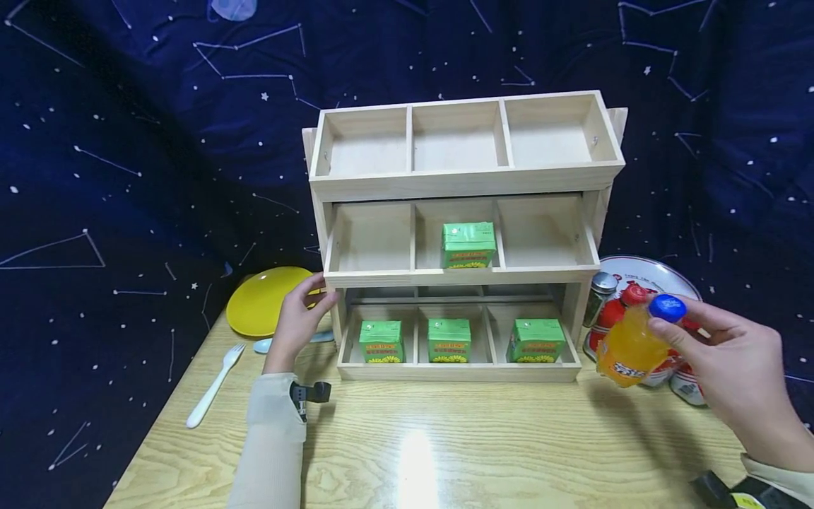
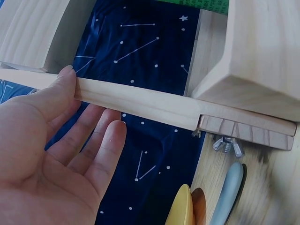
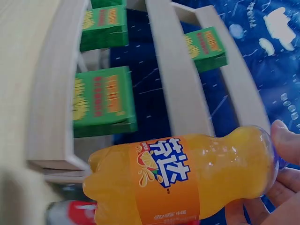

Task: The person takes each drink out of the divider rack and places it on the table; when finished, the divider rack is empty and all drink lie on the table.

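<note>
A three-tier wooden rack [image 1: 467, 185] stands on the table. My left hand [image 1: 302, 318] is at its left side; in the left wrist view, the thumb of the left hand [image 2: 70, 136] lies over the rack's side bar [image 2: 140, 101], with the index finger behind it. To the right of the rack, my right hand [image 1: 731, 360] grips a bottle of orange soda [image 1: 626, 353] near its blue cap [image 1: 668, 308], tilted and held above the table. The right wrist view shows the orange label of the soda bottle [image 3: 166, 180]. Green drink cartons [image 1: 449, 341] fill the bottom tier's compartments; another carton [image 1: 468, 244] sits in the middle tier's centre.
A yellow plate [image 1: 263, 300], a white fork [image 1: 216, 385] and a blue-handled utensil [image 1: 262, 346] lie left of the rack. Behind the bottle are a shaker jar [image 1: 599, 297], red-and-white cans [image 1: 689, 387] and a round patterned plate [image 1: 661, 272]. A dark starry cloth [image 1: 159, 212] hangs behind.
</note>
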{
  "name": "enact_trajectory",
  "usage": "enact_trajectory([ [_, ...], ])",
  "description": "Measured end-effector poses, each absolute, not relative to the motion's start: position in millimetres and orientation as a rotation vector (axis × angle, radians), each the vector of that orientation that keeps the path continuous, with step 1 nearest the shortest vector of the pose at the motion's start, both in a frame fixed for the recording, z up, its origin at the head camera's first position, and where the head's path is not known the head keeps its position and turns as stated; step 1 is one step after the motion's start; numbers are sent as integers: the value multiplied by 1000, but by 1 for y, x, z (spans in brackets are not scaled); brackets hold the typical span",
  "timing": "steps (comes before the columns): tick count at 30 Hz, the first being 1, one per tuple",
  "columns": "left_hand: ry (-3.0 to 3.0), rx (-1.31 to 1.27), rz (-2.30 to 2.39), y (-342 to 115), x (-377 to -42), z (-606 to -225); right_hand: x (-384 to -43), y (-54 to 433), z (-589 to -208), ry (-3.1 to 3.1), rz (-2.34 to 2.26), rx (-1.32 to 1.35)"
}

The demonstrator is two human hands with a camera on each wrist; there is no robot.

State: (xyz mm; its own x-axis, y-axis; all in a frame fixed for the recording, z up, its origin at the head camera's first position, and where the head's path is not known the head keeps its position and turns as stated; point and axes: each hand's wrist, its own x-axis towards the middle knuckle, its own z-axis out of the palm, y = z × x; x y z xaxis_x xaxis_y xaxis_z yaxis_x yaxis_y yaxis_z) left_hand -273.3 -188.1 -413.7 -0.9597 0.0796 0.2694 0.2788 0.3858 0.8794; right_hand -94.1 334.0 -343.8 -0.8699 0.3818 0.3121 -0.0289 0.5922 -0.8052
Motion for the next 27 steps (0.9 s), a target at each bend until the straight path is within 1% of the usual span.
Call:
enact_trajectory([
  [7, -2458, -319, -1618, -189, -274, -415, -100, 340, -373, -2463, 1168, -417],
  [15, -2453, -329, -1619, -190, -274, -416, -105, 346, -392, -2530, 1141, -408],
  [20, -2449, -325, -1616, -190, -274, -416, -108, 347, -394, -2579, 1124, -415],
  [27, -2431, -339, -1619, -189, -274, -416, -108, 353, -387, -2643, 1146, -289],
])
